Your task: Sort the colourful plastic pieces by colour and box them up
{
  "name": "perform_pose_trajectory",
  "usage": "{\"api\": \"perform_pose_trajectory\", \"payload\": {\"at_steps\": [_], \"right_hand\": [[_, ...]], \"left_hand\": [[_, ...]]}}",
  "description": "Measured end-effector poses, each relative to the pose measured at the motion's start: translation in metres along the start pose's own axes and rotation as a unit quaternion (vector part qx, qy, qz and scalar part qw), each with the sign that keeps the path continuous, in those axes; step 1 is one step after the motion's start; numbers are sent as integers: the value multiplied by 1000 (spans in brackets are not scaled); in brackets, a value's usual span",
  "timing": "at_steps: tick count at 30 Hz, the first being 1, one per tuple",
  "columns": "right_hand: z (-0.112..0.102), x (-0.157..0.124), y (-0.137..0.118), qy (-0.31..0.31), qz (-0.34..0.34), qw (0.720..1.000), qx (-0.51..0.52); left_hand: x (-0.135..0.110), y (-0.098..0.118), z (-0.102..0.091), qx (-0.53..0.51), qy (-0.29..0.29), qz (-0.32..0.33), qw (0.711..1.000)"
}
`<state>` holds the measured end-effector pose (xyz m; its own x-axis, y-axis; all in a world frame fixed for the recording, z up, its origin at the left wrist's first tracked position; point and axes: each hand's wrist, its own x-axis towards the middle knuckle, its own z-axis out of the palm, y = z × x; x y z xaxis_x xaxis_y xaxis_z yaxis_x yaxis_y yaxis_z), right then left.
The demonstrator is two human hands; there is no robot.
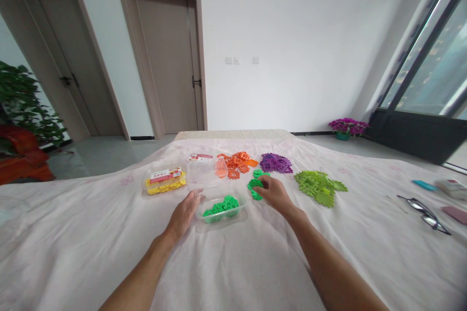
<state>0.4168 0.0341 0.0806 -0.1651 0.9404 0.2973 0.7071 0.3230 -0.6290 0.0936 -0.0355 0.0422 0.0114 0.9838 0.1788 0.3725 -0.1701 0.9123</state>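
Note:
A clear plastic box point(239, 211) holds a heap of green snowflake-shaped plastic building pieces point(222, 208). At the box's left end lies my left hand point(187, 211), its fingers stretched out beside the rim; whether they press on it is hard to see. Right of the box, my right hand point(272, 192) pinches green snowflake pieces point(254, 188) between thumb and fingers. Another green piece point(260, 173) lies just behind those fingertips.
Orange pieces point(239, 161), purple pieces point(275, 163) and lime-green pieces point(319, 187) lie in piles on the tablecloth point(226, 272). Behind the left hand stand a labelled box of yellow pieces point(166, 182) and a clear lid point(204, 171). Glasses point(425, 214) rest at the right.

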Motion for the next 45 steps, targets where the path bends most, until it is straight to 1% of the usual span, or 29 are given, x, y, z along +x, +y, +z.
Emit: {"api": "perform_pose_trajectory", "payload": {"at_steps": [2,5,8,11,14,17,19,21,22,24,26,29,31,35,38,41,45], "right_hand": [[3,-1,-9,4,4,998,66],[11,-6,-24,-27,-6,991,129],[17,-11,-37,-54,-35,990,127],[19,-12,-37,-64,-45,988,135],[11,-6,-23,-46,-30,991,124],[-6,3,4,7,-15,999,35],[-20,7,26,21,22,999,-29],[-32,10,50,11,71,995,-73],[-36,10,61,-2,84,993,-82],[-43,9,80,-29,93,993,-73],[-46,7,91,-65,97,992,-49],[-45,3,91,-124,119,984,-46],[-42,2,84,-140,137,978,-75],[-37,0,69,-133,140,971,-139],[-34,0,66,-140,123,971,-149],[-30,2,69,-134,106,977,-129],[-22,4,72,-117,81,988,-51]], "left_hand": [[0,1,0,-3,1,1,1000],[-1,1,0,-5,0,3,1000],[-2,0,0,-5,-5,0,1000],[-2,-1,0,-9,-6,-4,1000],[-1,-3,0,-12,-4,1,1000],[0,-5,0,-12,-5,0,1000],[1,-5,0,-12,-5,0,1000],[1,-5,0,-9,-3,5,1000],[2,-5,0,-7,-2,8,1000],[2,-4,0,-3,-3,10,1000],[2,-2,1,-2,-6,7,1000],[0,1,0,-6,-7,1,1000],[-1,2,0,-6,-3,2,1000],[0,2,0,-3,-3,2,1000],[0,1,0,-5,-3,1,1000],[1,1,1,-8,-6,-2,1000],[0,-1,0,-8,-9,-4,1000]]}}
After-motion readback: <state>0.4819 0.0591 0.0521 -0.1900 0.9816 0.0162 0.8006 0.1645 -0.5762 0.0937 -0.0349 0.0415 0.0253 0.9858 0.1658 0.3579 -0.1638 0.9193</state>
